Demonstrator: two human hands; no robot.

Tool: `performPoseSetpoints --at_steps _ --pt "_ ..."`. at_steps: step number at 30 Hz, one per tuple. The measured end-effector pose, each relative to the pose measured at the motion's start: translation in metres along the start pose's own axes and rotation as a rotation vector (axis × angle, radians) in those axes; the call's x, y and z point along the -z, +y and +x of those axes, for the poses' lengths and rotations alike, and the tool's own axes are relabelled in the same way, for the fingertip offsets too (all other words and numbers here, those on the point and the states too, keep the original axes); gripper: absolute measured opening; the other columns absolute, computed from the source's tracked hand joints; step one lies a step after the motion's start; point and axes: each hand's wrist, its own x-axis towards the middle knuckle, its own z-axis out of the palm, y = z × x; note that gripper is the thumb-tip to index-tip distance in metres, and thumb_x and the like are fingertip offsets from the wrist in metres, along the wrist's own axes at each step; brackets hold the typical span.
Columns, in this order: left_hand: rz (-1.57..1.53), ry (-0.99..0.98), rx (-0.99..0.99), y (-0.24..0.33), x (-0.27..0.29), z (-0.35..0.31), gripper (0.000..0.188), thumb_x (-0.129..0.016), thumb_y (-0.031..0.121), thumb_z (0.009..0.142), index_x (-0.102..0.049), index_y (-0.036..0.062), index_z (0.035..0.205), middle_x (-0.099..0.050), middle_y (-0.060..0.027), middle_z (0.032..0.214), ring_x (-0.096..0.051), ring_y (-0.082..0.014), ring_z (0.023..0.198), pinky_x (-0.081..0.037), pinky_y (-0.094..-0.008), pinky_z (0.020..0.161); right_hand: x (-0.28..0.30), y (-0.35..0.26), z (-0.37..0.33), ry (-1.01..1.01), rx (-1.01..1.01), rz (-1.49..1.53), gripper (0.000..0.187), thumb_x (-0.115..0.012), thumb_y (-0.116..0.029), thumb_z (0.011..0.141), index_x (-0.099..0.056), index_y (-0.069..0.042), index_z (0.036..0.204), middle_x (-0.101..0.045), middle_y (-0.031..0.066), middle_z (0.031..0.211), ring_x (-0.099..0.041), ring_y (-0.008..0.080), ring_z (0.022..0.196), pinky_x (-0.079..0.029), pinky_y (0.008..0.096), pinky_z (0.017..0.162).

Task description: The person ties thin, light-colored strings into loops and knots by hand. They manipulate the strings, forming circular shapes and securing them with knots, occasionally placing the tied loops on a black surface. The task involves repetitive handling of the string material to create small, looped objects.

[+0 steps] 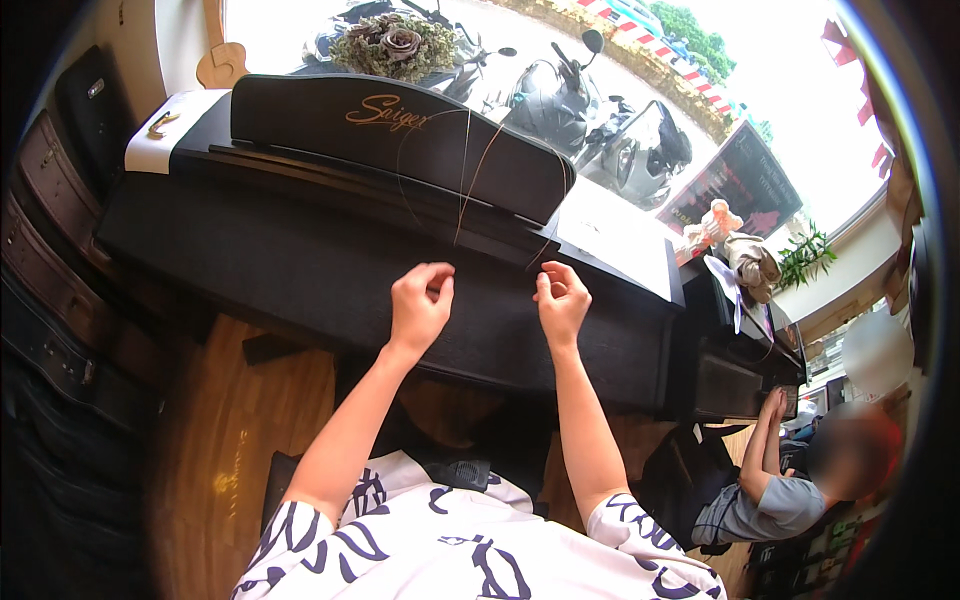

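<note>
A thin, coppery wire string (484,152) rises in a loose loop above my hands, over the front of a black upright digital piano (350,240). My left hand (421,303) is closed in a pinch, with one end of the string beside its fingertips. Thumb and finger also meet on my right hand (563,302), where the string's other side comes down. Both hands hover apart from each other in front of the piano's closed lid. Parts of the string are too fine to follow against the dark panel.
Dark instrument cases (55,190) stand along the left. White sheets (170,130) lie on both piano ends. Dried flowers (395,45) stand behind, before a window with parked motorbikes (560,100). A seated person (780,500) at right has their hands at another dark keyboard instrument.
</note>
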Motion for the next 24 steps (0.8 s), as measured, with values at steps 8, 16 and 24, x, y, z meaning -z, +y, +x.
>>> performPoseSetpoints --at_steps 8,16,24 --pt "0.232 0.142 -0.037 -0.017 -0.026 0.043 0.03 -0.081 0.019 0.077 -0.057 0.0012 0.072 -0.058 -0.0072 0.06 -0.055 -0.0145 0.051 -0.045 -0.0287 0.052 -0.023 0.012 -0.007 0.062 0.024 -0.089 0.009 -0.072 -0.004 0.082 -0.067 0.0 0.089 -0.069 0.0068 0.071 -0.063 0.0115 0.057 -0.05 0.0255 0.056" --pt "0.145 0.143 -0.062 -0.016 -0.031 0.043 0.011 -0.07 0.006 0.084 -0.062 -0.0008 0.08 -0.064 -0.0077 0.067 -0.061 -0.0159 0.056 -0.048 -0.0288 0.055 -0.026 0.018 -0.002 0.065 0.108 -0.208 0.01 -0.073 -0.005 0.083 -0.069 -0.001 0.09 -0.065 0.0046 0.066 -0.055 0.0077 0.051 -0.042 0.0237 0.05" --pt "0.136 0.139 -0.045 -0.015 -0.028 0.043 0.009 -0.069 0.005 0.084 -0.063 -0.001 0.08 -0.065 -0.0081 0.067 -0.062 -0.0163 0.057 -0.048 -0.029 0.056 -0.018 0.01 -0.01 0.19 0.27 -0.145 0.006 -0.068 -0.005 0.088 -0.065 -0.001 0.085 -0.065 0.0079 0.079 -0.062 0.0165 0.062 -0.048 0.0279 0.06"
